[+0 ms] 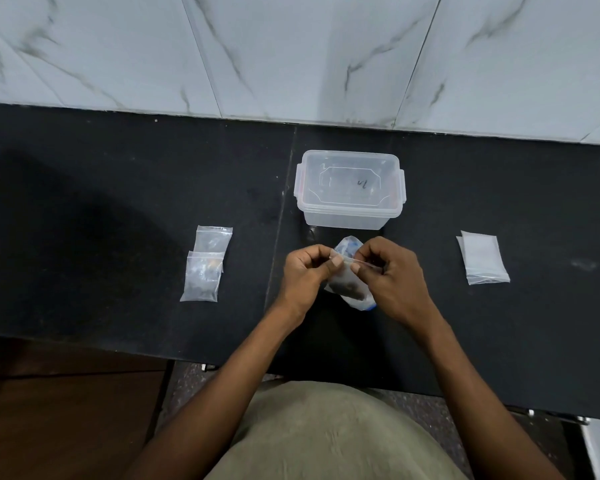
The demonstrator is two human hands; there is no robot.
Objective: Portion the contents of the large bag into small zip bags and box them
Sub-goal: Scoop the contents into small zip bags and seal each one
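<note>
Above the black counter's middle, my left hand [307,275] and my right hand [392,271] pinch the top strip of a small clear zip bag [347,284] that hangs between them with dark bits in its bottom. Under it lies the large bag [347,247], clear with blue print, mostly hidden by my hands. Two filled small zip bags [205,268] lie overlapping at the left. A stack of empty zip bags [484,259] lies at the right. The clear plastic box [349,192] stands behind my hands with its lid on.
The black stone counter [118,202] ends at a white marble-tiled wall [291,53] behind the box. Its front edge runs just below my forearms, with a brown wooden panel [66,410] beneath at the left.
</note>
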